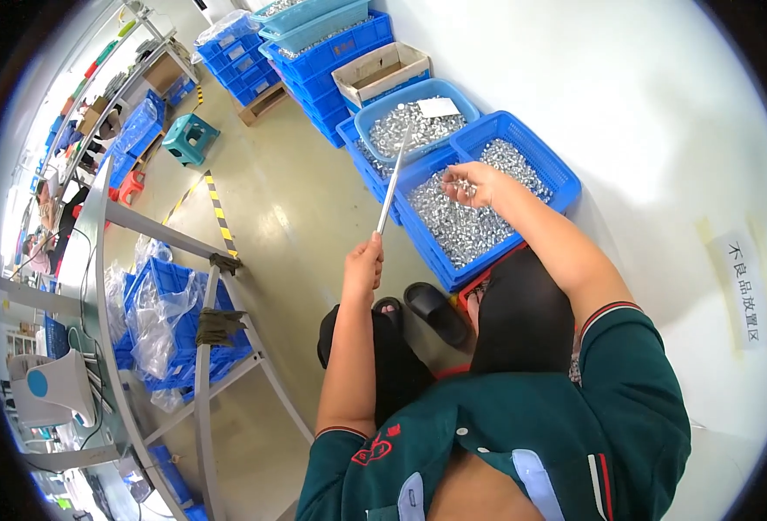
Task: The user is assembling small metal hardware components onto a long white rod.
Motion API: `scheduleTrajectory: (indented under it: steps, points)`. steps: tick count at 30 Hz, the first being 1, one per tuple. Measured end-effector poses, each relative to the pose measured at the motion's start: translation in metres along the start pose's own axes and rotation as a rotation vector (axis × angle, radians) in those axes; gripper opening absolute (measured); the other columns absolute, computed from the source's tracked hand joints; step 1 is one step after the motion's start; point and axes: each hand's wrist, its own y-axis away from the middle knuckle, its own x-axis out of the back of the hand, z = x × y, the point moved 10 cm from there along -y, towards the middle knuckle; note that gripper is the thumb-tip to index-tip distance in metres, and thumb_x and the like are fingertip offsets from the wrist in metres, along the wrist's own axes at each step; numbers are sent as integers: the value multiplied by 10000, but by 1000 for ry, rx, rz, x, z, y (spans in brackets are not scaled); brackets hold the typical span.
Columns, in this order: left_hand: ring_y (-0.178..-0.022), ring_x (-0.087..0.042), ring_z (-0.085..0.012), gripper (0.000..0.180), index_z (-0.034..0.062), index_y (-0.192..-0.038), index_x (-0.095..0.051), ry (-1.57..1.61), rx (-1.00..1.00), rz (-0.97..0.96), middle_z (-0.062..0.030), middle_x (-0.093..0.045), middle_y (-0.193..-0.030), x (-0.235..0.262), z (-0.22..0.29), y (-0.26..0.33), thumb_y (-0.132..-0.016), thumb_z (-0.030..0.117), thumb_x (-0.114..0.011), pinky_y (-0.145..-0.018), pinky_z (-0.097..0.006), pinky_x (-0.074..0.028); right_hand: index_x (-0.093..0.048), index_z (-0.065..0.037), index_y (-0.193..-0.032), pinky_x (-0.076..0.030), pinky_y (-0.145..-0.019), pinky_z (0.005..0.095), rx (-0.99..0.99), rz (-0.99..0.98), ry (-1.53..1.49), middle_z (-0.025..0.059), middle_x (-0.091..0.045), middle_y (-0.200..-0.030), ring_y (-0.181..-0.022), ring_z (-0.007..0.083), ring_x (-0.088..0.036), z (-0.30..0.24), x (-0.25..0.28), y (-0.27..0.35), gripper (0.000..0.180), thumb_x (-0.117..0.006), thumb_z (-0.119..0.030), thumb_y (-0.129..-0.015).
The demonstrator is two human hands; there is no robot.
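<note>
My left hand [364,264] is closed around the lower end of a long, thin silvery rod [389,196]. The rod slants up and away, its far tip in front of the light-blue tub [368,139] of small shiny metal parts. My right hand [477,185] is curled over a blue plastic crate [442,274] heaped with small metal parts [463,227]. Several of these parts show between its bent fingers; their exact kind is too small to make out. A white slip of paper [438,107] lies on the parts in the tub.
Beyond the tub are a white open box [381,75] and stacked blue crates [322,108]. At left stands a grey metal frame [203,417], with a plastic-wrapped blue crate [171,326] beside it. A white wall [644,156] borders the right. A teal stool [190,139] stands farther off.
</note>
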Motion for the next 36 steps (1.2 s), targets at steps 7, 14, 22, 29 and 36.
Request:
scheduleTrajectory:
  steps: [7, 14, 22, 29, 36]
  points:
    - [-332, -190, -19, 379, 127, -600, -399, -20, -23, -1, 84, -261, -441, 0, 1, 3, -867, 373, -505, -319, -201, -126, -499, -4, -879, -420, -380, 168, 68, 21, -80, 99, -541, -772, -627, 143, -541, -8, 5, 0, 238, -482, -241, -879]
    - [-339, -191, -17, 378, 123, -596, -403, -24, -39, 10, 85, -270, -450, 0, 4, 3, -859, 368, -520, -322, -198, -132, -525, -16, -915, -450, -427, 176, 45, -51, 33, 54, -552, -770, -649, 136, -552, -9, 1, 2, 188, -499, -195, -863]
    - [-363, -237, -20, 386, 104, -596, -441, -212, -141, 96, 81, -306, -466, 8, 8, 0, -837, 386, -547, -335, -195, -162, -519, -13, -911, -319, -360, 136, 237, -149, -10, 56, -504, -772, -569, 70, -452, -37, -15, 18, 160, -576, -136, -826]
    - [-452, -305, -48, 423, 54, -561, -477, -354, -210, 76, 47, -361, -493, 5, 11, 3, -823, 373, -570, -411, -236, -232, -527, -41, -848, -257, -327, 133, 256, -277, -192, 34, -483, -719, -487, 52, -406, -46, -29, 32, 213, -613, -233, -817]
    - [-467, -319, -54, 414, 43, -572, -486, -384, -229, 60, 40, -371, -502, 6, 7, -1, -821, 362, -574, -420, -240, -246, -543, -35, -856, -254, -333, 136, 314, -249, -123, 25, -474, -693, -497, 53, -406, -49, -37, 39, 181, -611, -198, -818]
